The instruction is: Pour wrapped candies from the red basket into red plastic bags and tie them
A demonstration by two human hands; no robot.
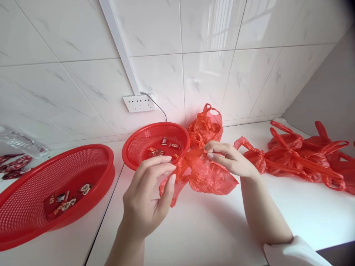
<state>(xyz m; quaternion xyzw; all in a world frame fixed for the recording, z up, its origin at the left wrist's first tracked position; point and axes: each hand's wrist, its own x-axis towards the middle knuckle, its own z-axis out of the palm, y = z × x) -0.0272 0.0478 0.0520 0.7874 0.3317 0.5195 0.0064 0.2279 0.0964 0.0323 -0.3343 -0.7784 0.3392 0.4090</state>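
Observation:
A thin red plastic bag (212,177) hangs between my hands above the white table, its handles loose toward the left. My right hand (231,159) pinches the bag's upper edge between thumb and fingers. On the left side of the bag, my left hand (151,192) has its fingers and thumb apart, the fingertips close to the bag's handle; whether they touch it is unclear. Behind my left hand stands a round red basket (135,146) with a few small wrapped packets (155,152) inside.
A larger red basket (24,195) with several packets is at the left, a clear bottle (23,143) behind it. A filled red bag (205,127) leans near the tiled wall. Several tied red bags (299,157) lie at the right. A power strip (139,103) is on the wall.

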